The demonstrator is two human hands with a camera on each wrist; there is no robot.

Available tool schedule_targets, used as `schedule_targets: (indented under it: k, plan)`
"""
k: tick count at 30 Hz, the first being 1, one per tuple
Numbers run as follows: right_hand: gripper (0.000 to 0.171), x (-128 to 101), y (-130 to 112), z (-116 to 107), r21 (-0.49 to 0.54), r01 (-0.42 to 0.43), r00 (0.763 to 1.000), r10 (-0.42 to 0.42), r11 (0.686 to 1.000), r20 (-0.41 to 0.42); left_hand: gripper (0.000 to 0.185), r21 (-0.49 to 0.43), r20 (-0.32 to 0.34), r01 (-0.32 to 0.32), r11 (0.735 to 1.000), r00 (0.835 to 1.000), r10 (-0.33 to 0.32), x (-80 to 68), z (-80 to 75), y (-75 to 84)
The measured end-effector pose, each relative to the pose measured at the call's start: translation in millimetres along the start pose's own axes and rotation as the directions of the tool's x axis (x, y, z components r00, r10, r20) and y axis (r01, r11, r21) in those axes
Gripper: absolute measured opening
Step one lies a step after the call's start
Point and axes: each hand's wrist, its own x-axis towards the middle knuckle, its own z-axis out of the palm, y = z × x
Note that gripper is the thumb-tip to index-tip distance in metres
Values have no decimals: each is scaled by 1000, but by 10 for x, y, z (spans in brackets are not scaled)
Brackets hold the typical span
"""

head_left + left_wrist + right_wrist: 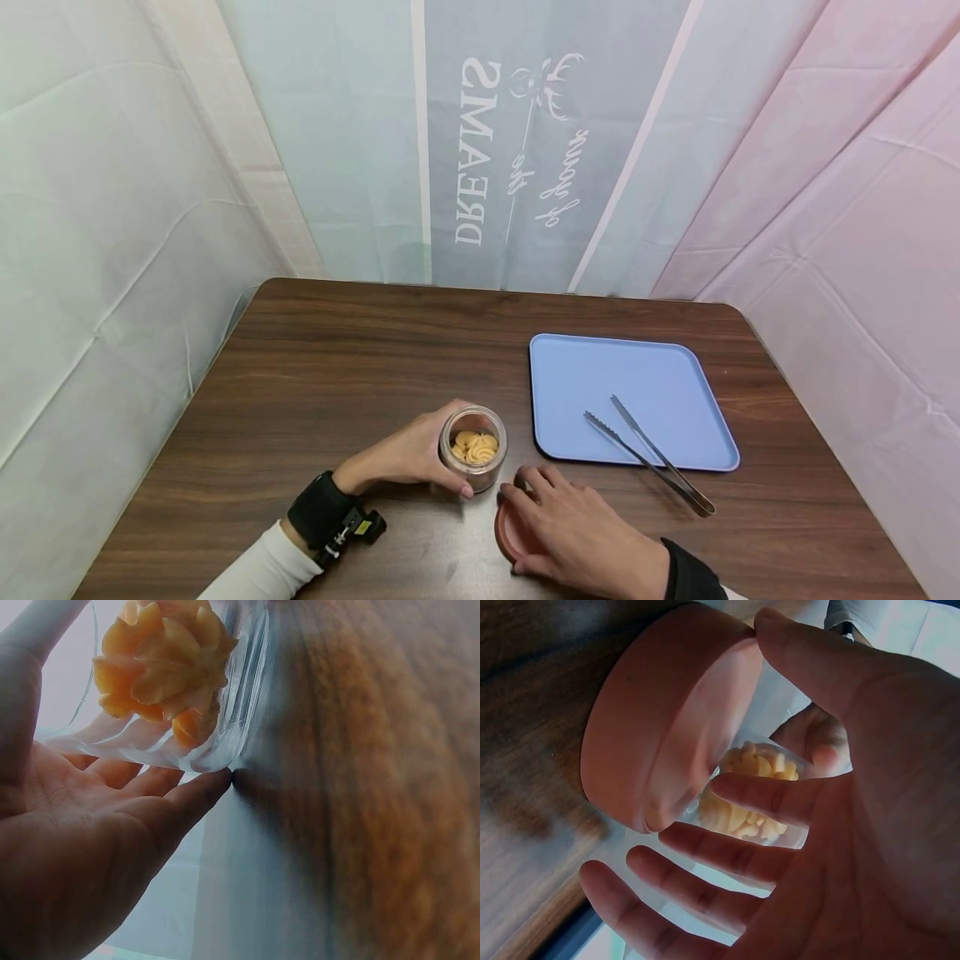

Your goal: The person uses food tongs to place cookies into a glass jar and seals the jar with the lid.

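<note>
One clear jar [473,450], yellow swirl cookies [475,447], lidless

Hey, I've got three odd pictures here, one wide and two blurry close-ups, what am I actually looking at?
No machine here: a person works with bare hands, wearing three cameras. The wide picture comes from the head, looking down at a brown table. The close-ups come from each wrist. The left hand holds a glass jar of yellow cookies, lid off. The right hand rests over the pinkish lid, which lies on the table beside the jar. Further right, metal tongs lie partly on a blue tray.
</note>
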Motion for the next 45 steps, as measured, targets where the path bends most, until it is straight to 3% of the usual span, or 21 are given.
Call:
schedule_targets:
  k: [7,17,28,37,45]
  plan:
    - [77,-15,-11,33,6,29,998,-29,1000,49,94,-2,9,-3,1000,1000,3,-1,21,14]
    - [77,-5,-39,43,-9,70,997,-69,998,42,94,-17,9,-9,1000,1000,10,0,20,9]
    - [73,-7,-34,55,-64,122,992,-124,991,-32,94,-10,8,-10,1000,1000,10,7,13,10]
    - [74,9,-22,-29,-40,135,991,-135,990,4,94,-5,8,-3,1000,1000,3,3,-10,20]
    - [73,14,-33,-174,-106,140,990,-137,984,34,93,1,4,-8,1000,1000,8,-15,-10,9]
